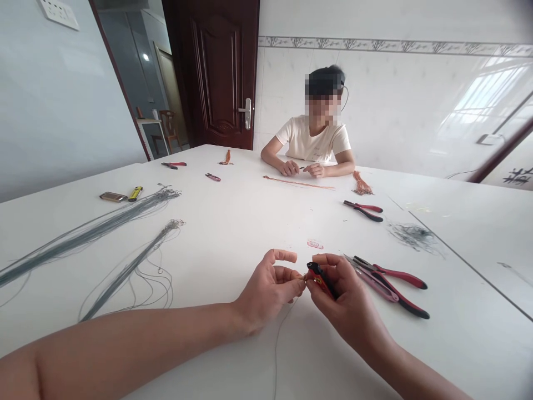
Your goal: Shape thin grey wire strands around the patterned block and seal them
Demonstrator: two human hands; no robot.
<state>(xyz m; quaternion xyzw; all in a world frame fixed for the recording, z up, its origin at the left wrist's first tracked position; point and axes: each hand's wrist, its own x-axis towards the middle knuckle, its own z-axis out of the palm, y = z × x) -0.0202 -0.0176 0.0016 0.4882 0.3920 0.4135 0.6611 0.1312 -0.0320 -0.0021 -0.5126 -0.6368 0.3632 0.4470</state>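
Note:
Over the near middle of the white table [233, 233], my left hand [270, 289] pinches a thin cord [278, 339] between thumb and fingers. The cord's tail hangs down toward the table's near edge. Close against those fingertips, my right hand [341, 289] is closed around a red and black lighter [321, 280], tilted with its dark top up and to the left. No flame shows. What lies at the cord's end between the fingertips is too small to make out. Beside my right hand lie red and black pliers [400, 283] and pink thread snips [381, 286].
Bundles of grey-green cords [100, 225] lie on the left, near a yellow lighter [135, 193]. More pliers [363, 210] and a loose cord tangle [416, 236] are on the right. Opposite sits a co-worker [314, 133], with orange cords [297, 182] in front.

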